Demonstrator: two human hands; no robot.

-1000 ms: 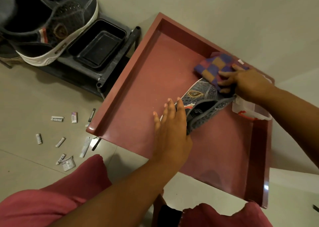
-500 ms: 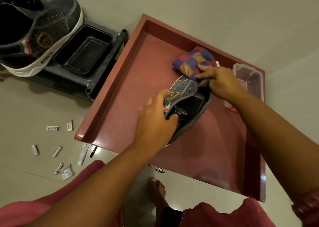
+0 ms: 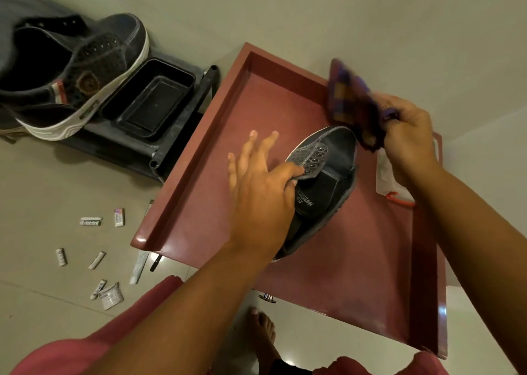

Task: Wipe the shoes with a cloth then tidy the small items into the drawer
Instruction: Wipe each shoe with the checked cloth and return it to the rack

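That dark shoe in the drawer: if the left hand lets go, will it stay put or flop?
The shoe probably tips, since it lies tilted with its opening up. Its upper looks soft: the eyelet flap bends under the left hand. It seems light enough for one hand.

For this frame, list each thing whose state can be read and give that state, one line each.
shoe in the drawer: upright, opening upward, steadied by the left hand.
checked cloth: lifted off the shoe, bunched in the right hand, blurred.
red drawer: pulled open.
second shoe: upright on the black rack.
black tray: empty.
small items: scattered on the floor.
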